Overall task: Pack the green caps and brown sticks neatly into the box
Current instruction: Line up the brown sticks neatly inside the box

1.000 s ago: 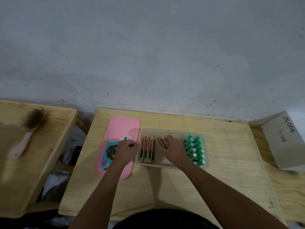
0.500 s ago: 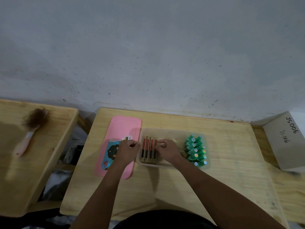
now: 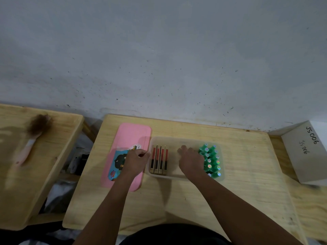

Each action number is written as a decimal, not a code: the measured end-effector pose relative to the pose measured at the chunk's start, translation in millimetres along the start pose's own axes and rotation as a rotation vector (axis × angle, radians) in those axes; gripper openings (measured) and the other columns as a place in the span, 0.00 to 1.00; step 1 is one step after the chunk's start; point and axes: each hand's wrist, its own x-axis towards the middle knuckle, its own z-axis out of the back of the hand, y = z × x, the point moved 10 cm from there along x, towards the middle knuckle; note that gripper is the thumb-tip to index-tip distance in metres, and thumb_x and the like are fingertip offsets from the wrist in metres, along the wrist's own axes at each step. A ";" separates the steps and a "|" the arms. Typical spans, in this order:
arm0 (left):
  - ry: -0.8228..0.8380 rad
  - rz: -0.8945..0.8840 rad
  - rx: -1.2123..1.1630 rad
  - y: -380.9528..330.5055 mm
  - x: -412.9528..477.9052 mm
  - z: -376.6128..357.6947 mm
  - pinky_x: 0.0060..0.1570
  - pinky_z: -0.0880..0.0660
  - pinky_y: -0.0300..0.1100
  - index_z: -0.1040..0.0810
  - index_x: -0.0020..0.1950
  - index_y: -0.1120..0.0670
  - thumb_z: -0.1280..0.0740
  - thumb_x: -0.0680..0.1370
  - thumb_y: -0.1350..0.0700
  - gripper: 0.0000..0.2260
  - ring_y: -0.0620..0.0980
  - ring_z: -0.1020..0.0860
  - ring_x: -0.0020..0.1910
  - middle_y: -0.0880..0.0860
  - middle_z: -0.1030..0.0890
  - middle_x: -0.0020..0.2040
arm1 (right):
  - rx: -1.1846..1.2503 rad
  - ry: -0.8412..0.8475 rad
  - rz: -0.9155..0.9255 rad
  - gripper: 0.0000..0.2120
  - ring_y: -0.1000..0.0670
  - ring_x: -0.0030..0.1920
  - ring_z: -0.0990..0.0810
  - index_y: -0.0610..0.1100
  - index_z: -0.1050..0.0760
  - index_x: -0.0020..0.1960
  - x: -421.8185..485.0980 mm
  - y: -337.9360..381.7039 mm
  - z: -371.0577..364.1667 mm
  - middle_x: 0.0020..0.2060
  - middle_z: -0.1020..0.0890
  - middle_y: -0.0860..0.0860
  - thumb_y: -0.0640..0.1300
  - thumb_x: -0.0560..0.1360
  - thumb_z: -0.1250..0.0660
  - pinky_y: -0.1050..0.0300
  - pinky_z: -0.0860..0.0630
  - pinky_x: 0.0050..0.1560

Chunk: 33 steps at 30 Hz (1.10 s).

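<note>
Left hand [image 3: 137, 160]; right hand [image 3: 191, 160]; at box [image 3: 184, 176]

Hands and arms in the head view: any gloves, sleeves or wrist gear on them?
No gloves: the left hand and right hand are bare. The left forearm and right forearm are bare too, with no sleeves down to the frame edge. No watch, band or ring shows, though the picture is soft. Some dark clothing shows at the bottom edge.

Inside the shallow translucent plastic box [image 3: 185, 176], bare floor lies between the row of brown-and-red sticks [image 3: 159, 160] on the left and the upright green caps [image 3: 210, 160] packed on the right. The right hand [image 3: 191, 161] fills most of it. The left hand [image 3: 136, 160] crowds the box's left rim. Right of the box, the pale wooden tabletop [image 3: 247, 165] runs bare toward the white cardboard carton [image 3: 304, 152].
</note>
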 end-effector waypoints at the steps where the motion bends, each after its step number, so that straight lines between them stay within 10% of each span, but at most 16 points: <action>1: -0.003 -0.006 0.004 -1.1 -0.5 0.4 0.46 0.21 0.42 0.19 0.53 0.57 0.35 0.79 0.54 0.09 0.48 0.19 0.43 0.51 0.17 0.43 | -0.005 -0.007 0.005 0.15 0.44 0.51 0.21 0.46 0.33 0.64 0.0 0.3 0.7 0.52 0.21 0.46 0.45 0.79 0.41 0.53 0.28 0.40; 10: -0.012 0.001 -0.045 -1.6 -1.3 0.1 0.47 0.21 0.44 0.19 0.54 0.59 0.35 0.79 0.56 0.09 0.50 0.19 0.43 0.52 0.18 0.42 | 0.749 0.024 -0.075 0.17 0.50 0.42 0.18 0.49 0.28 0.65 4.3 -9.8 0.4 0.42 0.17 0.53 0.51 0.78 0.38 0.52 0.21 0.46; 17: -0.009 0.014 -0.051 0.2 -1.3 0.4 0.47 0.21 0.43 0.20 0.55 0.59 0.35 0.79 0.56 0.10 0.48 0.20 0.42 0.49 0.19 0.40 | 1.437 0.267 -0.389 0.15 0.49 0.40 0.18 0.42 0.19 0.43 -13.7 -3.6 -23.8 0.41 0.14 0.45 0.44 0.78 0.42 0.49 0.23 0.49; 33: -0.004 0.023 -0.056 1.5 -1.1 -0.9 0.52 0.20 0.51 0.20 0.55 0.59 0.35 0.79 0.55 0.10 0.51 0.19 0.46 0.53 0.18 0.45 | 1.681 0.387 -0.385 0.10 0.50 0.42 0.19 0.38 0.23 0.56 -17.4 -1.4 -36.7 0.46 0.17 0.43 0.42 0.80 0.38 0.57 0.26 0.38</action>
